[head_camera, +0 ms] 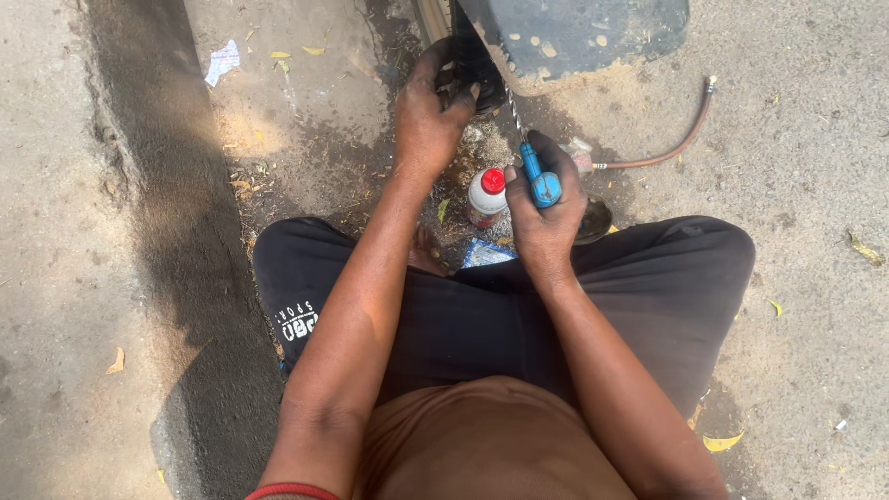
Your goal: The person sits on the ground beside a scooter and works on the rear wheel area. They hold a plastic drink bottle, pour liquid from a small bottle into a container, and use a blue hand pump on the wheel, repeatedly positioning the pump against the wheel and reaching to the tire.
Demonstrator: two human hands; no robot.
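The black tyre (pixel 477 69) stands at the upper middle of the frame, under a dark mudguard (pixel 574 32), and it lies ahead of both my hands. My left hand (pixel 428 111) is the nearer one: it is closed on the tyre's edge and touches it. My right hand (pixel 544 208) is wrapped tight around the blue handle of a spiral tyre reamer (pixel 532 167). Its thin shaft runs up and a little left from my fist, toward the tyre just beside my left fingers. A small white bottle with a red cap (pixel 486 196) stands between my wrists on the ground (pixel 796 130).
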